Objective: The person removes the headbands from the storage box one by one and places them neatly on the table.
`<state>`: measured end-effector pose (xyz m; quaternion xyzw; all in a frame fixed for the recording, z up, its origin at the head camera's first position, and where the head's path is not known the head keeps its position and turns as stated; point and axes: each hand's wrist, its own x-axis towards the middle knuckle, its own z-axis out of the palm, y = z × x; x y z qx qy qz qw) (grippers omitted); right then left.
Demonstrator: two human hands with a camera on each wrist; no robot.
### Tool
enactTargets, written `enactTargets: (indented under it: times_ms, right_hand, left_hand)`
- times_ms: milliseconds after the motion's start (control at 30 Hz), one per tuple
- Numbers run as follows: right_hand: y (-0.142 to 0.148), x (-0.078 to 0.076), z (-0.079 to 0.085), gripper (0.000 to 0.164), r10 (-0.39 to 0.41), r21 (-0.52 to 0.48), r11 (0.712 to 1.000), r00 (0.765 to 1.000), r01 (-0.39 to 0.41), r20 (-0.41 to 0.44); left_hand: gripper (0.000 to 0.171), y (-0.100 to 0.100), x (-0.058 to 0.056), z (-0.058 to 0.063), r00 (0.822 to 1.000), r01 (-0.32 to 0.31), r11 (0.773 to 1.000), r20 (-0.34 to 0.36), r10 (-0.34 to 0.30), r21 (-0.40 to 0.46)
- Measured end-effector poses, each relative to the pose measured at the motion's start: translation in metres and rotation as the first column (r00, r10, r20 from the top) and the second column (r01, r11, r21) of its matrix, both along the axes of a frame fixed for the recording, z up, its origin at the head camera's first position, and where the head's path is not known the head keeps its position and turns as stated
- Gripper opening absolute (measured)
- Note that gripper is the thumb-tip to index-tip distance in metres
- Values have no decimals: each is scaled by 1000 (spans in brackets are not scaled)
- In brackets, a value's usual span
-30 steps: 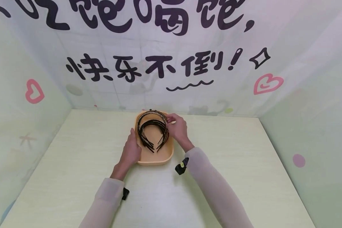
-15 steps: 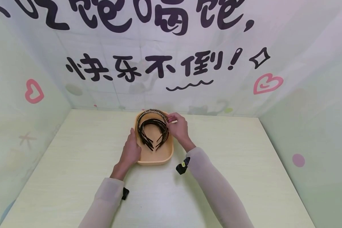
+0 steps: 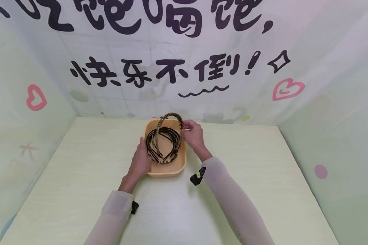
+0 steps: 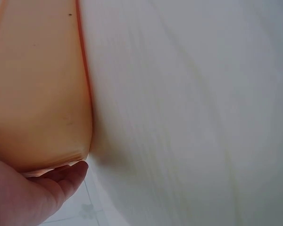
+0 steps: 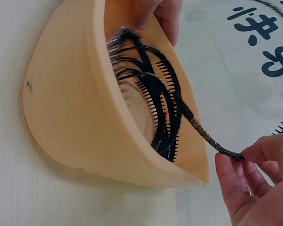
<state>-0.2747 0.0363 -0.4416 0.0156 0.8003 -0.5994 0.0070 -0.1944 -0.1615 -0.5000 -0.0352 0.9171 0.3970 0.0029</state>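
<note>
A peach-coloured plastic basin (image 3: 171,174) stands on the table near the back wall. My left hand (image 3: 141,160) grips its left side, and in the right wrist view the thumb lies over the rim with fingers outside. Between thumb and fingertips, my right hand (image 3: 194,136) pinches a toothed, glittery dark headband (image 5: 212,141) at the basin's right side. The top of this headband's arch rises above the far rim, while its free end hangs over the basin. Several black toothed headbands (image 5: 166,101) lie overlapping inside.
A pale wood-grain table (image 3: 79,190) surrounds the basin. Close behind stands a printed wall (image 3: 116,102) with black lettering, and further walls rise at left and right. Black wrist cameras (image 3: 197,175) sit at both sleeve cuffs.
The pinched headband has risen and tilted, its arch now higher above the far rim. A toothed arch now shows toward the near side of the pile. My left hand has stayed put.
</note>
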Motion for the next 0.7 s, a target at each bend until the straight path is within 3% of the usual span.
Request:
enactTargets:
  times_ms: [333,700]
  right_hand:
    - [11,-4,0,33,-4,67,998,999,1,38]
    - [43,-15,0,29,-56,15,998,996,55,74]
  left_hand:
    - [79,0,1,-1,1000,5,1000,-1,-5,7]
    - [75,0,0,-2,1000,-1,1000,-9,1,-1]
